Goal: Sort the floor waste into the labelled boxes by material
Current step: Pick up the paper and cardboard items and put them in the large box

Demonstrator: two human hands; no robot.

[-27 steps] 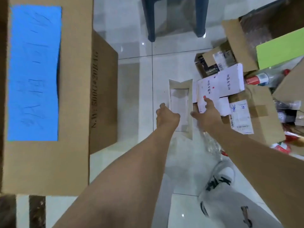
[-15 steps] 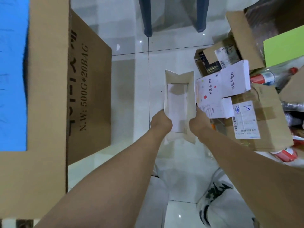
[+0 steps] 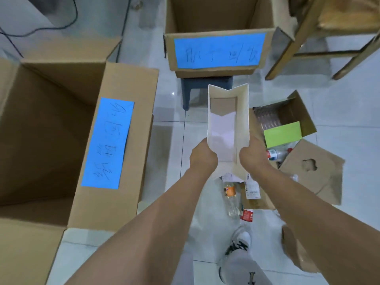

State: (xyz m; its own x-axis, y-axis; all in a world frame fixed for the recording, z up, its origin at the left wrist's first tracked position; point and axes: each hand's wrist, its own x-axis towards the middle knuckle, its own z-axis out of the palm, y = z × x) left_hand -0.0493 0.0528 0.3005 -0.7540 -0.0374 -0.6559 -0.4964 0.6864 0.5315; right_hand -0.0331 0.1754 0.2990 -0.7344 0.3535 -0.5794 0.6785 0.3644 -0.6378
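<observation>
An open white paper bag [image 3: 226, 120] is held up at the centre, mouth towards me, with a brown base and a white sheet inside. My left hand [image 3: 202, 156] grips its left wall and my right hand [image 3: 254, 154] grips its right wall. A large open cardboard box [image 3: 131, 83] with a blue handwritten label [image 3: 108, 142] stands at the left. A second box [image 3: 218, 23] with a blue label [image 3: 219, 51] rests on a dark stool [image 3: 205, 85] ahead.
Floor waste lies at the right: a small open carton [image 3: 296, 112] with a green flap, a flattened cardboard piece [image 3: 314, 173], bottles [image 3: 232, 200] and labelled packaging below the bag. A wooden chair [image 3: 320, 38] stands at the top right. My shoe [image 3: 238, 243] is on the tiles.
Both hands lifted the white paper bag off the floor. My view rose and turned, so the two labelled boxes now show ahead and to the left.
</observation>
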